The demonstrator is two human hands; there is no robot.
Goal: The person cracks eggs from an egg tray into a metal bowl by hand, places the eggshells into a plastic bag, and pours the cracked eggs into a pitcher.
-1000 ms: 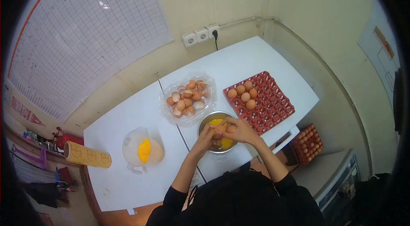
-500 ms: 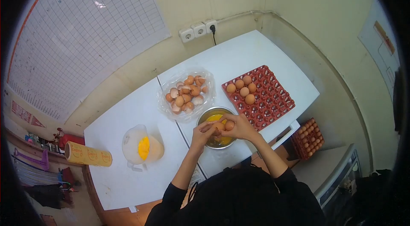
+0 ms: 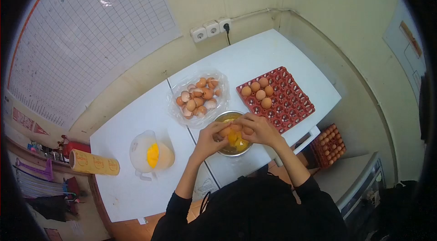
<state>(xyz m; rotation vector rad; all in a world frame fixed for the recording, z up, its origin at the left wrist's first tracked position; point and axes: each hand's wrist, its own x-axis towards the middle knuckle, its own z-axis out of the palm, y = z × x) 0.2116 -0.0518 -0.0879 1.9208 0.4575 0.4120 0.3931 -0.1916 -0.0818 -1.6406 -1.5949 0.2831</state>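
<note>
Head camera looks down on two bare hands meeting over a metal bowl (image 3: 233,140) near the front edge of a white worktop (image 3: 136,122). The left hand (image 3: 208,140) and the right hand (image 3: 259,130) each have their fingers closed on one side of a cracked egg (image 3: 232,128), pulling it open, and yolk shows in the gap above the yellow liquid already in the bowl.

Judging by how things lie, the work looks well along: a clear plastic bag (image 3: 198,99) just behind the bowl is heaped with empty shells, and the red egg tray (image 3: 282,99) to the right has only five whole eggs (image 3: 257,91) left in its far corner, the other cups bare. A plastic jug (image 3: 150,155) with yellow liquid stands well to the left, and a roll with printed wrapping (image 3: 94,162) lies at the worktop's left edge.

Pale yellow walls close in the corner, with wall sockets (image 3: 211,29) and one plugged cable, and a large gridded chart (image 3: 91,31) on the left. A second tray of eggs (image 3: 328,146) sits lower down, to the right.
</note>
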